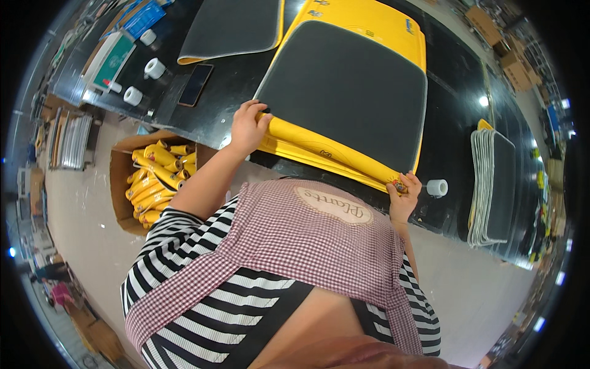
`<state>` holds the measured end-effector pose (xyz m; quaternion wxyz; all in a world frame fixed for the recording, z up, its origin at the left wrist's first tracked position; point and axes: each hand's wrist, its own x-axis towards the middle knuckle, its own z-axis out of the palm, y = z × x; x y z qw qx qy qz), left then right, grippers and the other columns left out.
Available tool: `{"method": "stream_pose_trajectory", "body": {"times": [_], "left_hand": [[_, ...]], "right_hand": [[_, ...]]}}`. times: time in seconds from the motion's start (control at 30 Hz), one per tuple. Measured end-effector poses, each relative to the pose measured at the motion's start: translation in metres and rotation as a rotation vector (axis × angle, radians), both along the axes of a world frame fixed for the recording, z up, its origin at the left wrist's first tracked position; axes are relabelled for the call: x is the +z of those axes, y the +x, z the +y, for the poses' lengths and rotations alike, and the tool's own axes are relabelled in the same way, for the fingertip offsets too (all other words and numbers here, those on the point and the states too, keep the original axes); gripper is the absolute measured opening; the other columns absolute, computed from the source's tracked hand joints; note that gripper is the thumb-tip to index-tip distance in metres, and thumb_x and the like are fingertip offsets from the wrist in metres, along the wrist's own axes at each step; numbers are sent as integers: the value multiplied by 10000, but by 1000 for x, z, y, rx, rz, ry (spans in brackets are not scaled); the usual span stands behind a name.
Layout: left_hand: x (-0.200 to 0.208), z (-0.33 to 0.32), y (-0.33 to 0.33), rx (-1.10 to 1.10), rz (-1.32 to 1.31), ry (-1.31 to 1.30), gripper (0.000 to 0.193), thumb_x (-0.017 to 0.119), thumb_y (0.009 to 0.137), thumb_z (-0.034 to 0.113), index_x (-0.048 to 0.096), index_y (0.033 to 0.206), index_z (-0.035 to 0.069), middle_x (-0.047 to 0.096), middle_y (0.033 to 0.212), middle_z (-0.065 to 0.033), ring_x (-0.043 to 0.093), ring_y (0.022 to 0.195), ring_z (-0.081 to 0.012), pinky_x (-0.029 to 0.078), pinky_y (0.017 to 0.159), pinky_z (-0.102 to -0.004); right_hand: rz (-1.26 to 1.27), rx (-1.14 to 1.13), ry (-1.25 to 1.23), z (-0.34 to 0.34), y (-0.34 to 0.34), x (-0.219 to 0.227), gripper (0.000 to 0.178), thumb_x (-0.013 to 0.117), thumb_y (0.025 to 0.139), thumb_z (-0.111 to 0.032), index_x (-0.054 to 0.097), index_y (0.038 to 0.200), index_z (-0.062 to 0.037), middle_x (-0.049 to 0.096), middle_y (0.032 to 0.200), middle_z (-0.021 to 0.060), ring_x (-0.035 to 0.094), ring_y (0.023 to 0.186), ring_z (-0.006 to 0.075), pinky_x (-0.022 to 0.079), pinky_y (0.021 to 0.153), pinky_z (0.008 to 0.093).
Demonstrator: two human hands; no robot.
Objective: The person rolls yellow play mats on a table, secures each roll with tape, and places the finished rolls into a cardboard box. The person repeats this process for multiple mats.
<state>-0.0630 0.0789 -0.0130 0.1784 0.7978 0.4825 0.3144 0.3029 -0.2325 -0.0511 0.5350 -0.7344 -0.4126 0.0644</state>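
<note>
A mat (350, 92) with a dark grey back and a yellow face lies on the black table in front of me. Its near edge is curled up and over, so a yellow strip shows along it. My left hand (248, 128) is closed on the left end of that curled edge. At the right end, my right hand (404, 194) pinches the same edge between thumb and fingers. Beneath it lies another yellow mat (393, 31), its printed face showing beyond the far side. How many layers are under my hands I cannot tell.
A second dark-backed mat (230, 27) and a phone (196, 85) lie to the left, with white rolls (154, 67) nearby. One white roll (437, 187) sits by my right hand. A stack of mats (491, 184) stands far right. On the floor, a cardboard box (121, 147) holds rolled yellow mats.
</note>
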Motion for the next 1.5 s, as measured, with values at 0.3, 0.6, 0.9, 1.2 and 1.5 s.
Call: {"method": "stream_pose_trajectory", "body": {"times": [0.3,0.6,0.9,1.2,1.5], "left_hand": [[12,9,23,142,178,-76,364,760,898,305,749,1222,139,573,1482,-176,604,1275,-387,478,1082,-472],[11,-40,101,-513,206,165,447,724,927,377,694,1318,161,627,1405,-89,495,1420,-293,299,1171,-627],[50,53,188,-612,570,-93,689,384,1061,635,518,1565,184,324,1712,-113,208,1607,-347,95,1261,-673],[1,94,207,-581,211,315,395,790,852,391,710,1151,145,649,1109,-79,594,1081,-335,471,958,-480],[62,114,218,-641,638,73,576,813,829,478,644,1268,147,613,1230,-168,570,1212,-379,443,1011,-505]], "right_hand": [[-702,213,-674,27,-38,61,665,684,967,-379,488,1568,-175,440,1621,170,323,1540,437,136,1271,634],[-701,240,-914,117,-8,78,586,469,1067,-545,470,1585,-272,324,1708,133,276,1574,394,137,1244,688],[-788,192,-547,170,9,46,673,656,984,-432,498,1519,-56,519,1519,236,444,1453,408,261,1242,582],[-684,282,-620,255,46,71,799,670,935,-587,515,1513,-58,526,1512,228,428,1463,396,323,1210,542],[-934,105,-349,244,37,59,598,792,868,-481,640,1254,-50,636,1192,131,567,1126,335,401,1022,466]]}}
